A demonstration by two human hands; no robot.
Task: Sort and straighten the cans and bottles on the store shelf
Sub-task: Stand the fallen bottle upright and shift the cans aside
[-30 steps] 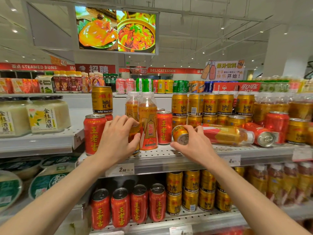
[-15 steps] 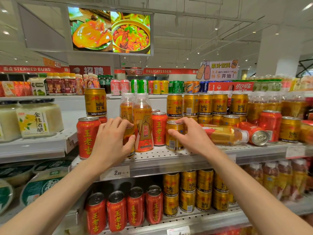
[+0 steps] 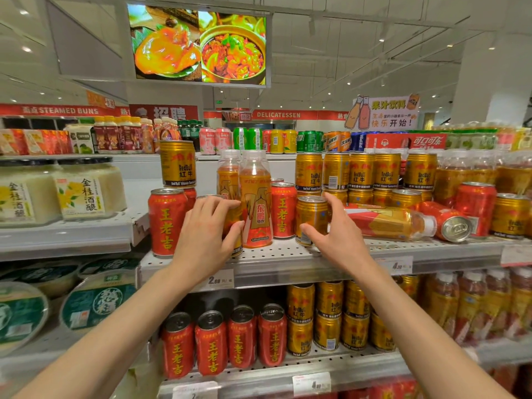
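My left hand [image 3: 205, 234] grips a gold can [image 3: 235, 223] that stands on the perforated shelf [image 3: 288, 263], mostly hidden behind my fingers. Right of it stands an orange bottle [image 3: 256, 203], then a red can [image 3: 283, 211]. My right hand [image 3: 338, 237] holds an upright gold Red Bull can [image 3: 311, 217], thumb in front and fingers on its right side. Just right of that hand, an orange bottle [image 3: 385, 223] and a red can [image 3: 452, 227] lie on their sides.
A tall red can [image 3: 167, 220] stands left of my left hand, and a gold can [image 3: 177, 164] is stacked on another red can behind it. Rows of stacked gold cans [image 3: 359, 174] fill the back right. Jars [image 3: 83, 194] occupy the left shelf, more cans the shelf below.
My right hand has tipped the gold can from lying on its side to standing upright beside the red can. My left hand stays on its gold can.
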